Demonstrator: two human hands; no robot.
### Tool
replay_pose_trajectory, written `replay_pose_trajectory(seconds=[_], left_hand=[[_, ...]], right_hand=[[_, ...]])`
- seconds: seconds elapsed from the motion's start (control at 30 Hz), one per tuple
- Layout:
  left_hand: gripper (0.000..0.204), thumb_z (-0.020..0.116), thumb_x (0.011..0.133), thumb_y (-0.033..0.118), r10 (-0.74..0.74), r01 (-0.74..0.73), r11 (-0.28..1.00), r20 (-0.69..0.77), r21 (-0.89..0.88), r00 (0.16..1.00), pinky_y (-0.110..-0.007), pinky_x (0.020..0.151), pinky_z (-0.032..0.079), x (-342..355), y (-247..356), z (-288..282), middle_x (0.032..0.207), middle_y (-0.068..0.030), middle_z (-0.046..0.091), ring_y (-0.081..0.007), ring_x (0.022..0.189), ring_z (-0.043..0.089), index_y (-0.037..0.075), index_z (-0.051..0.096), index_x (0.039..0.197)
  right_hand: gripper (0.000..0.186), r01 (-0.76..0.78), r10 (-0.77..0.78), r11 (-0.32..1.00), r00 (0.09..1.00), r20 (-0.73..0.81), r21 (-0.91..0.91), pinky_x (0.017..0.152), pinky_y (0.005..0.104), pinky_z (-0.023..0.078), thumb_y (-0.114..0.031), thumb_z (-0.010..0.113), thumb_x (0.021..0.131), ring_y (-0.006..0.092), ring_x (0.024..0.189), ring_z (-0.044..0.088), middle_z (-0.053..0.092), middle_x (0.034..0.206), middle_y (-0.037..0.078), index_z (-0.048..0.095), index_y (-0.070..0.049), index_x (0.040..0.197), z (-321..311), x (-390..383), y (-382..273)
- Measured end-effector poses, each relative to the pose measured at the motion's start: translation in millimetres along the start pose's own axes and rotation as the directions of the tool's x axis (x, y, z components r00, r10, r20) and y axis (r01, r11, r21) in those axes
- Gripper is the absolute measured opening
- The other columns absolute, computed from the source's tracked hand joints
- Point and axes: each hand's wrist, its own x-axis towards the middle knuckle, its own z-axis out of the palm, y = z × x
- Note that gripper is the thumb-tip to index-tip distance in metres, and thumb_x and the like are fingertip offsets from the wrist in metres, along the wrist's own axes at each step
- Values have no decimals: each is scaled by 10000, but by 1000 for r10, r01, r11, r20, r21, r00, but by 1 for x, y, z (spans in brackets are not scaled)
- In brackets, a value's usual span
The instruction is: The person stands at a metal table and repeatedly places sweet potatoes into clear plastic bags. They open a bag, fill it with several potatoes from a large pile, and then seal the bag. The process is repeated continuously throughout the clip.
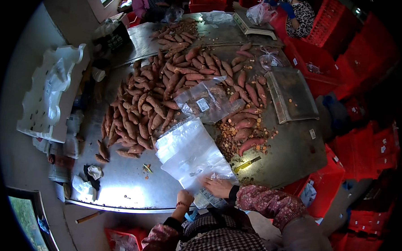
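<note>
A stack of clear plastic bags [186, 149] lies near the front of the metal table. My left hand [184, 199] is closed at its lower left corner, pinching the edge. My right hand [215, 186] lies on the lower right of the stack, fingers stretched out and slightly blurred. Just right of the bags is a yellow utility knife [247, 164] among root trimmings. A large heap of sweet potatoes [143, 107] covers the middle left, and a labelled clear bag [190, 102] lies over part of it.
A scale with a tray [291, 96] stands at right, another scale [254, 24] farther back. A white foam box [50, 92] stands left. Red crates [356, 154] line the right. Two co-workers [146, 2] [295, 17] are across the table. A wooden handle [89, 217] sticks out below the front edge.
</note>
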Motion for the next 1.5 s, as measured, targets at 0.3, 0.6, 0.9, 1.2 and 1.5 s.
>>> replay_pose_trajectory(seconds=[0.3,0.6,0.9,1.2,1.5], left_hand=[[356,607,825,342,167,-238,923,-243,-302,956,-426,670,521,16,47,-9,880,-190,678,-296,760,664,14,671,949],[325,654,854,312,213,-204,816,-47,-541,976,-317,517,440,-86,75,-24,582,-78,587,-146,517,541,-9,641,806],[204,661,875,201,342,-236,615,-15,-753,939,-266,615,443,-80,52,-50,698,-29,608,-52,653,473,3,661,923],[231,655,877,248,393,-182,714,171,-676,904,-266,626,444,-94,60,-36,684,-34,608,-59,659,503,18,667,900],[280,670,863,252,6,-46,785,-68,-618,998,-266,536,410,-31,49,-42,605,-9,557,-49,592,435,-26,668,835]], right_hand=[[334,28,-23,999,991,-130,37,943,357,444,-102,502,788,267,1160,523,476,1326,155,604,-20,1096,19,8,11],[433,116,-173,971,943,-285,-207,989,355,408,-180,570,777,298,1182,483,546,1204,147,543,-23,1179,-6,1,12],[122,111,-25,987,815,-579,113,707,427,473,-104,565,786,356,780,571,581,815,142,565,-33,886,-57,75,26],[206,407,-462,861,876,-136,-305,945,387,411,-166,604,786,260,1080,539,591,1119,93,628,-75,970,-9,32,57],[112,27,139,965,792,-595,261,624,441,475,-135,570,825,350,714,610,616,762,153,619,-59,890,-93,75,44]])
